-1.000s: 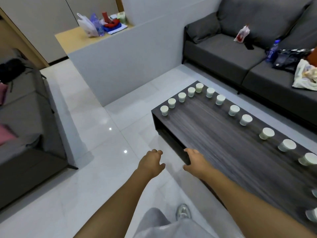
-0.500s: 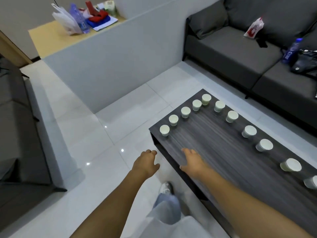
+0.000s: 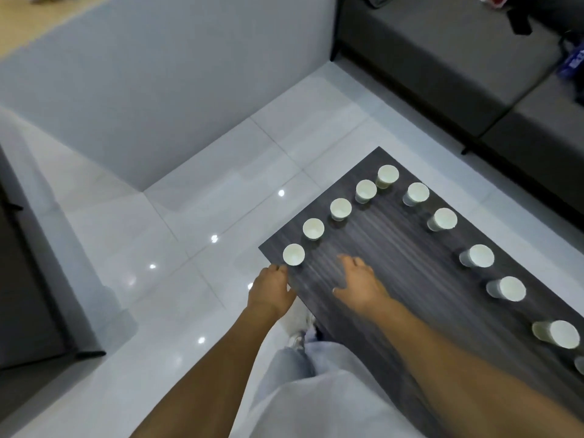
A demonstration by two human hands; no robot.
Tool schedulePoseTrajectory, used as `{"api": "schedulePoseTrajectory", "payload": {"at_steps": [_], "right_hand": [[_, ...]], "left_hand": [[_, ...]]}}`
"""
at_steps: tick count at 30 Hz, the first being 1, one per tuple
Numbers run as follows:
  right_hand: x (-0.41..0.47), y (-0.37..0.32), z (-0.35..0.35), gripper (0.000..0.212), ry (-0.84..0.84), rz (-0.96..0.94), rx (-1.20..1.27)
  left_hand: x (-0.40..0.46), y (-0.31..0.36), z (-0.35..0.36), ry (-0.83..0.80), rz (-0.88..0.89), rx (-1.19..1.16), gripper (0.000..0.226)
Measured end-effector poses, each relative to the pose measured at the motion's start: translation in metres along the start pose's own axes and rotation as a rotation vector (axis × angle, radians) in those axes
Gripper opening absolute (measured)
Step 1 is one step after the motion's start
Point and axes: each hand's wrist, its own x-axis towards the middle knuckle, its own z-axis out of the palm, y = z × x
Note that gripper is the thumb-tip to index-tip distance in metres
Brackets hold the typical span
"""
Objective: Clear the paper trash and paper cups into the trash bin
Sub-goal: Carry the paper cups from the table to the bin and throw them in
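1. Eleven cups (image 3: 340,209) line the table (image 3: 395,279) — five along its left end, the others down the far edge.
2. Left hand (image 3: 268,289), empty and loosely curled, is at the table's corner, just beside the nearest cup (image 3: 293,254).
3. Right hand (image 3: 360,282) — fingers spread, empty — hovers over bare tabletop.

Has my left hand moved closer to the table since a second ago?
Yes. The left hand was out over the floor, short of the table; now its fingertips reach the table's corner, next to the nearest cup.
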Motion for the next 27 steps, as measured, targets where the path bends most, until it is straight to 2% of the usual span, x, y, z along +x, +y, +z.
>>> {"api": "schedulePoseTrajectory", "payload": {"at_steps": [9, 17, 22, 27], "right_hand": [[0.131, 0.008, 0.012, 0.075, -0.013, -0.016, -0.037], [0.239, 0.011, 0.053, 0.085, 0.088, -0.142, -0.134], [0.272, 0.016, 0.077, 0.093, 0.036, -0.189, -0.194], [0.267, 0.022, 0.091, 0.078, 0.019, -0.198, -0.193]], "left_hand": [[0.107, -0.01, 0.05, 0.027, -0.078, -0.07, 0.052], [0.18, -0.03, 0.123, 0.11, -0.092, -0.039, 0.066], [0.202, -0.038, 0.15, 0.071, -0.055, -0.015, 0.078], [0.202, -0.047, 0.159, -0.005, 0.001, 0.054, 0.067]]}}
